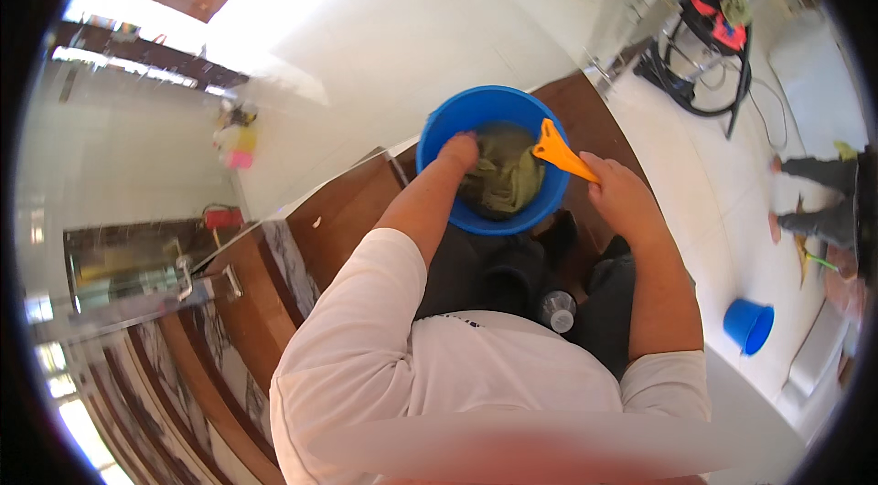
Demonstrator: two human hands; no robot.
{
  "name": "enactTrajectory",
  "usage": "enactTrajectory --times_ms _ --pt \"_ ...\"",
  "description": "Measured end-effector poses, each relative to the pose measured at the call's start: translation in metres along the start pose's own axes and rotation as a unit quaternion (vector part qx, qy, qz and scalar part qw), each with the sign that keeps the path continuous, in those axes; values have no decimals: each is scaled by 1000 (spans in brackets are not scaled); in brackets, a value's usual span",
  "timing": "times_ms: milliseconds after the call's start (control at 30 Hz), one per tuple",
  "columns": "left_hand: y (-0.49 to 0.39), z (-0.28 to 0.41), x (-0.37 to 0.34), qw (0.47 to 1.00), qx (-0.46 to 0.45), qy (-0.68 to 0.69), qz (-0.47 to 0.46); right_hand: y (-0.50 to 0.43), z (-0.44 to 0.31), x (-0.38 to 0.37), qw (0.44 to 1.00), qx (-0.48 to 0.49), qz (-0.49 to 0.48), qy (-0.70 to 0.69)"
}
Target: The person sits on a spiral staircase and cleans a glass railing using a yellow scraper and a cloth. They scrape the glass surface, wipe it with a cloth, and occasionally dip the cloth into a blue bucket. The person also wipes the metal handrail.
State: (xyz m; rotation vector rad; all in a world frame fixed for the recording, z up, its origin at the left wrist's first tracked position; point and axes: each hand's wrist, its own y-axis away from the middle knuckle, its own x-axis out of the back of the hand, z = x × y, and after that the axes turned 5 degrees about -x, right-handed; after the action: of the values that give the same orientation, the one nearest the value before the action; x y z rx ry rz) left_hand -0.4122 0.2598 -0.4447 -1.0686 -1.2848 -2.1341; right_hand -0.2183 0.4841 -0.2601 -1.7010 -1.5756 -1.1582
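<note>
A blue plastic bucket [439,121] stands before me on a brown stair step. It holds murky water [506,135] with a soaked green cloth [511,187] in it. My left hand [459,150] reaches inside the bucket at the left, beside the cloth. Its fingertips are hard to make out, so whether it grips the cloth is unclear. My right hand [614,183] grasps the handle of an orange plastic scraper [559,150]. The scraper's wide head extends over the bucket's right rim.
A clear plastic bottle [558,311] is near my lap. Brown stairs [226,334] with marbled risers descend at left. On the pale tiled floor at right are a wet-dry vacuum cleaner [713,39], a second blue bucket [748,327] and another person's legs [820,197].
</note>
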Motion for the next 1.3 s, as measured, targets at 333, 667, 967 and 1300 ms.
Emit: enactTrajectory --times_ms 333,667,967,1300 --pt "2 9 -49 959 28 -157 -234 1 6 3 999 -24 -26 -13" --pt "90 20 79 989 -146 -17 -31 -24 -1 -39 993 -41 -100 44" --pt "204 90 207 939 -254 104 205 -37 -9 -89 977 -6 -129 168" --pt "220 119 196 922 -312 48 226 -46 -38 -99 976 50 -100 -188"
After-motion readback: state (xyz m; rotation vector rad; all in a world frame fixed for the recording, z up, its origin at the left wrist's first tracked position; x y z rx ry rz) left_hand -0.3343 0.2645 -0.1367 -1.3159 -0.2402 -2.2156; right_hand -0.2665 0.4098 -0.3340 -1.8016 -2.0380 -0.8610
